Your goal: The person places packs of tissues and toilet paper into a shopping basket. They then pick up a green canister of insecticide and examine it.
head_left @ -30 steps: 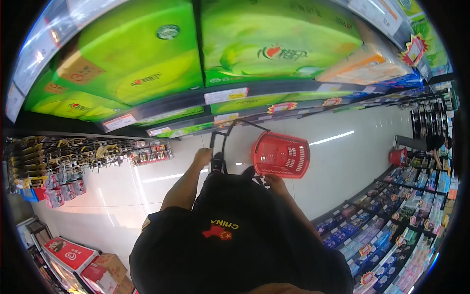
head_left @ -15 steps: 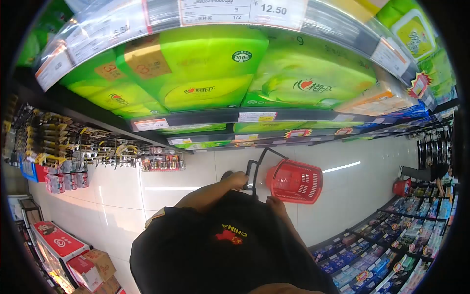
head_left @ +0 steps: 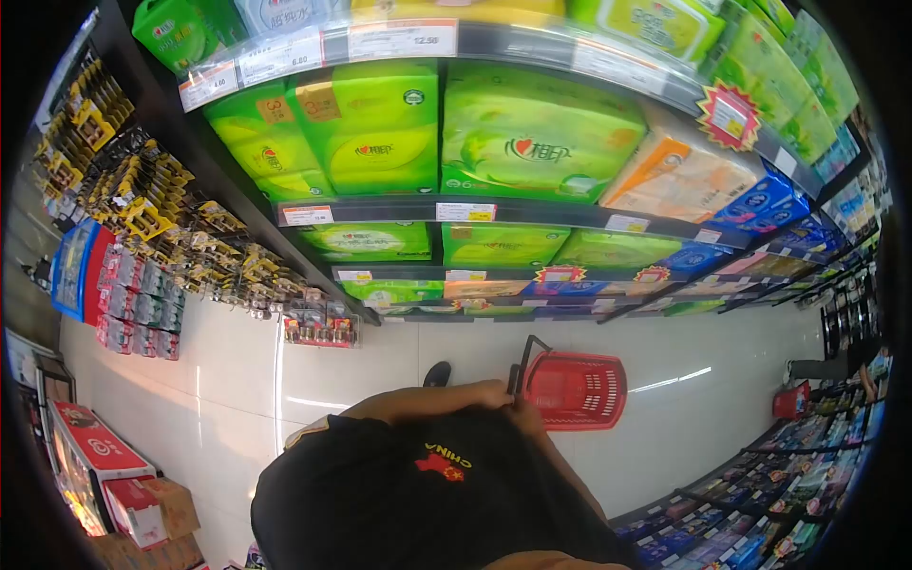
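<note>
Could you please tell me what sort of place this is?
Probably a supermarket or similar shop: shelves stocked with green packs, printed price tags along the shelf edges, and a red shopping basket in the aisle.

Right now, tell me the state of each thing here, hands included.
Slotted red plastic basket: open-topped, no goods visible inside
Thin black basket handle: raised
Left hand: at the handle, grip unclear
Right hand: close to the left hand, grip unclear
Green plastic-wrapped packs: set side by side
Long dark shelves: stocked, price-labelled
Distant red basket: contents unclear
</note>
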{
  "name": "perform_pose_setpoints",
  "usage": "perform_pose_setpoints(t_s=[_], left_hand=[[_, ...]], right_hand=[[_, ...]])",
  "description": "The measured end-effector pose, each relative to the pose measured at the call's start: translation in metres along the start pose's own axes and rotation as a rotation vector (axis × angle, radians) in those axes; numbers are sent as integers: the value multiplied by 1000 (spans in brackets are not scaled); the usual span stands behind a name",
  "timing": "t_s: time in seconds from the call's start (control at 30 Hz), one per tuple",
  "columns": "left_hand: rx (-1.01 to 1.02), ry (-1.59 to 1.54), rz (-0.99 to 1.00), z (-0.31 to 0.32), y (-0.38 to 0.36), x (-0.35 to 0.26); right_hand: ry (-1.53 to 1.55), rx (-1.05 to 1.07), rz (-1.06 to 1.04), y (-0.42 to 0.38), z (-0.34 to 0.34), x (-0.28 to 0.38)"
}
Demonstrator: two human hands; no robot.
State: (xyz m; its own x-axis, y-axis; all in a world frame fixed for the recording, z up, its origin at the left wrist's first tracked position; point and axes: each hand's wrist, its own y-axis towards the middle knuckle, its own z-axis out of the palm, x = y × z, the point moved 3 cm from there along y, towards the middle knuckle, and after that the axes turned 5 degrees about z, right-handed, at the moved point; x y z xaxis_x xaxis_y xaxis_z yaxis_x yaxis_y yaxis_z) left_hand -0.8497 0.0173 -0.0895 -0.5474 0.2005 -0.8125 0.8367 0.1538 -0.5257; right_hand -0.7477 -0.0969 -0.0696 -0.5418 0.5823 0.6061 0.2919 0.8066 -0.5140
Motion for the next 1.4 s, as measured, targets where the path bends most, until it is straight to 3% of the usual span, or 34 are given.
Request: perform_pose_setpoints(t_s=[0.07,0.17,0.23,0.3,0.37,0.43,0.5,0.6,0.7,0.8,0.93,1.03,1.1,1.2,1.4], left_hand=[[13,124,33,10,-7,9],[-172,239,133,18,-12,61],[-233,178,-102,2,-46,71],[-343,95,-188,-7,-79,98],[-324,501,-157,-12,-116,128],[-124,581,-336,-15,-142,162],[-394,239,-593,-13,-168,198],[-508,-180,-693,-20,-180,206],[-808,-490,-485,-44,-165,181],[-883,-442,-216,-86,-163,105],[-906,-240,54,-129,-154,81],[-904,-222,-20,-135,-161,74],[-796,-120,-97,-129,-157,103],[-596,9,-228,-111,-158,155],[-550,26,-310,-100,-200,224]], right_hand=[[-11,82,-43,2,16,-21],[14,148,-115,-1,44,-52],[-26,180,-115,-10,57,-57],[-89,234,-77,-15,76,-68],[-26,279,-123,-17,96,-94],[48,261,-175,-27,94,-96],[53,210,-164,-40,80,-93],[2,233,-36,-62,43,-70],[-49,271,129,-69,28,-74],[26,208,133,-82,18,-84],[154,227,330,-75,44,-130],[133,312,413,-74,54,-138],[120,306,429,-66,58,-134],[113,241,418,-57,69,-125],[30,45,273,-34,79,-105]])
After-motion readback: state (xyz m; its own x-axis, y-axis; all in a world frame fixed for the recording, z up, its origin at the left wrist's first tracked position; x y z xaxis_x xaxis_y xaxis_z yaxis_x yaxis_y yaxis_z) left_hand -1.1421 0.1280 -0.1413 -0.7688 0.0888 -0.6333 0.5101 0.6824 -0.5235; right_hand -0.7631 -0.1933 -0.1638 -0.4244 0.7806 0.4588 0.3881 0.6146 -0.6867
